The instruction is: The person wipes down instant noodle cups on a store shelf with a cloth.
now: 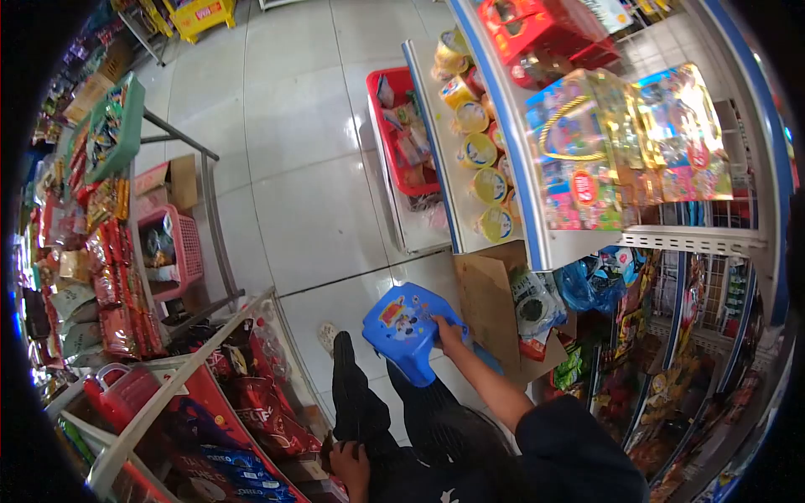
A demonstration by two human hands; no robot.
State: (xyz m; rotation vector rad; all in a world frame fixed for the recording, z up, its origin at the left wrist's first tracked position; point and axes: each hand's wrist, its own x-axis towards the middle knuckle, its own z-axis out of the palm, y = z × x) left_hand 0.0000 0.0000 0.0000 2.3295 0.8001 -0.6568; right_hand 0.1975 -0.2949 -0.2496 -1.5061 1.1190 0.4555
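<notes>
My right hand (450, 334) grips the edge of a small blue plastic stool (407, 323) with cartoon pictures on its flat top. The stool is tilted and held in front of my legs, above the tiled floor. My left hand (348, 468) is low beside my thigh, its fingers loosely bent and apart over the dark trousers, near the shelf with snack packets; nothing shows in it. One light-coloured shoe (327, 337) shows below the trouser leg.
To the right stand shelves with yellow-lidded cups (489, 178), shiny gift boxes (579, 159) and a cardboard box (490, 310). A red basket (375, 84) is beside them. On the left are snack racks, a pink basket (191, 247) and a metal table frame (210, 189).
</notes>
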